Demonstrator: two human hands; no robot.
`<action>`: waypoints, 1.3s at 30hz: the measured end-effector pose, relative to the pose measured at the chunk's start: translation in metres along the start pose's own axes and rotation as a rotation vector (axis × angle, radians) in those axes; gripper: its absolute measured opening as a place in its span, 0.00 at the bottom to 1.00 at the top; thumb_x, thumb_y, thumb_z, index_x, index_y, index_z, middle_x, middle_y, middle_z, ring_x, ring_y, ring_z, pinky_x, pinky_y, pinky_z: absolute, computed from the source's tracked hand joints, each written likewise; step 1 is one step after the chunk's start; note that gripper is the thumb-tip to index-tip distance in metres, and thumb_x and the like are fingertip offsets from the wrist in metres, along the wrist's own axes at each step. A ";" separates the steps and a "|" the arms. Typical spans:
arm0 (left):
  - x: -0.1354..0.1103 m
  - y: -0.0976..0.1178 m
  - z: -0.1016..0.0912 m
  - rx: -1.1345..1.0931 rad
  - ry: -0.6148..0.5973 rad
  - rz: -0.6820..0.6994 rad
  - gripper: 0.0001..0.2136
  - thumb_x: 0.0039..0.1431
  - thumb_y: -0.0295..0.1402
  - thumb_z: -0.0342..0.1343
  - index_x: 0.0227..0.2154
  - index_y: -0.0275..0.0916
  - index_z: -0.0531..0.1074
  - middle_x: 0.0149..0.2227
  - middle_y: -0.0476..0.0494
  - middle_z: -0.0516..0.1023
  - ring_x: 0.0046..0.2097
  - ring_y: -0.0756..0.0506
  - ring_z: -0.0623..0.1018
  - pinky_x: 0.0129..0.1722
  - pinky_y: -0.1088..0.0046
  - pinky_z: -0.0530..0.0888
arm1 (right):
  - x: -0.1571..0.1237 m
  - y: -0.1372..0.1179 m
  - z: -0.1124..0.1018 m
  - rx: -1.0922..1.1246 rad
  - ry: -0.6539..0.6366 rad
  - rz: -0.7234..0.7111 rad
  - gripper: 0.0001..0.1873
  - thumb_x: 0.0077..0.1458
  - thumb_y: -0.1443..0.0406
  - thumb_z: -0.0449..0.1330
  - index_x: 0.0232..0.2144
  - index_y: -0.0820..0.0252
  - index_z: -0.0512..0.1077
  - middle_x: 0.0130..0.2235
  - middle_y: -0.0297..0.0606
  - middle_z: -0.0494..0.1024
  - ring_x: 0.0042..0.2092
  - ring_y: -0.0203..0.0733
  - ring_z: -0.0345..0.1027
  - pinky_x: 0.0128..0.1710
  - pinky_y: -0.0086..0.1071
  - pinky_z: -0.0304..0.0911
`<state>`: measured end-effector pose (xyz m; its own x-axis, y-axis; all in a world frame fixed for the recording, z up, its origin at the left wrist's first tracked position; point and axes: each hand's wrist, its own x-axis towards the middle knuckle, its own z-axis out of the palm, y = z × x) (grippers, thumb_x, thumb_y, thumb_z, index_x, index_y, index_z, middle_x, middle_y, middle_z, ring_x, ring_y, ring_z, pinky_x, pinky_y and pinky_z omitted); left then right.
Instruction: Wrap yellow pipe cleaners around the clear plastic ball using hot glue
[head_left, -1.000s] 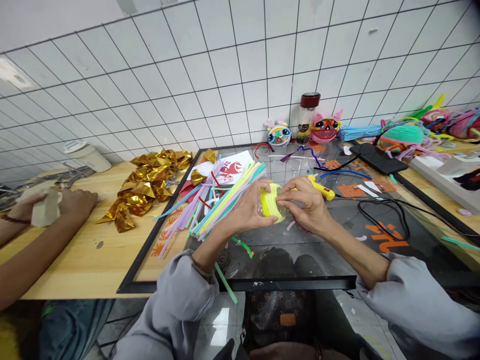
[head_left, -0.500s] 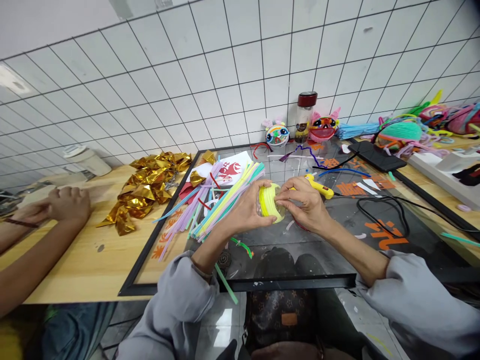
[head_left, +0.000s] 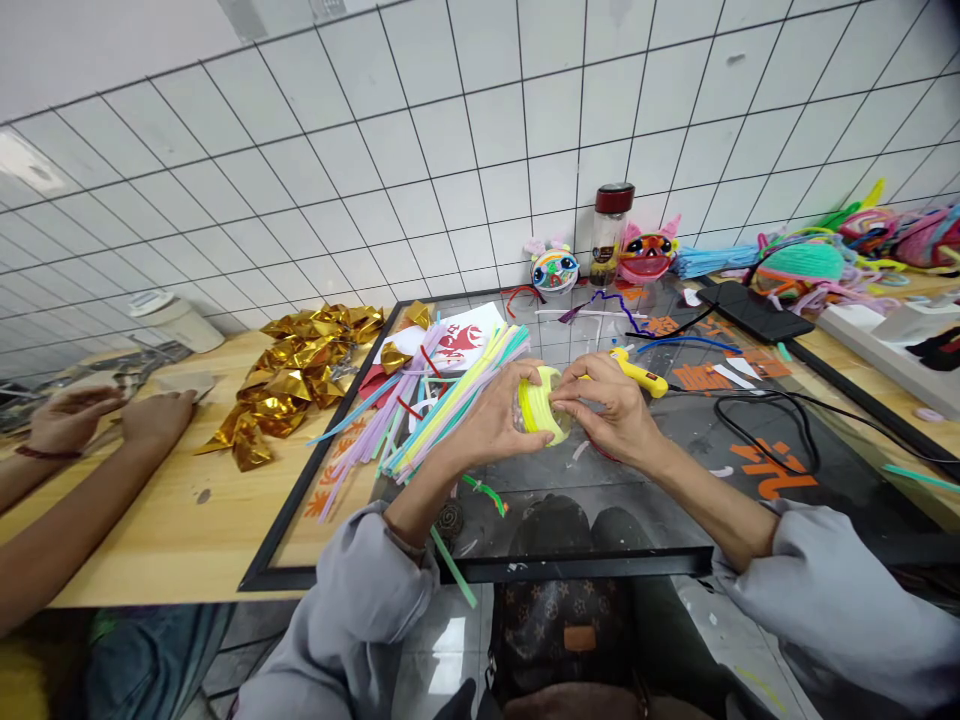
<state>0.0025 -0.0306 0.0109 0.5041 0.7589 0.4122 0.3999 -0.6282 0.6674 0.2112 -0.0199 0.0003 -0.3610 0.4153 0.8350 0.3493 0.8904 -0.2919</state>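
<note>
My left hand is closed round the left side of a clear plastic ball wrapped in yellow pipe cleaner, with the thumb below and fingers above. At the ball's right edge, my right hand pinches the yellow pipe cleaner with thumb and forefinger; its fingertips cover the end. Just behind my right hand lies a yellow hot glue gun. Beside my left hand, a bundle of pastel pipe cleaners rests on white paper with a red print.
Two decorated animal-face balls stand at the wall by a lidded bottle. A black phone, cables and a white box lie to the right. Crumpled gold foil is at the left, near another person's hands. Scraps litter the black-framed board.
The other person's hands at the left have come apart and now reach toward grey material. My own hands and the yellow-wrapped ball have barely moved.
</note>
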 end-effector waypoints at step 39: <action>0.000 -0.002 -0.001 0.044 -0.008 0.052 0.31 0.47 0.34 0.67 0.54 0.43 0.59 0.60 0.36 0.66 0.64 0.35 0.69 0.66 0.51 0.64 | -0.001 0.002 0.000 -0.040 -0.014 -0.022 0.08 0.64 0.62 0.61 0.34 0.57 0.79 0.27 0.33 0.71 0.32 0.39 0.61 0.34 0.36 0.55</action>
<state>0.0012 -0.0291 0.0101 0.5310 0.7237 0.4408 0.4058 -0.6738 0.6175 0.2130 -0.0184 -0.0013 -0.3809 0.3987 0.8342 0.3753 0.8912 -0.2546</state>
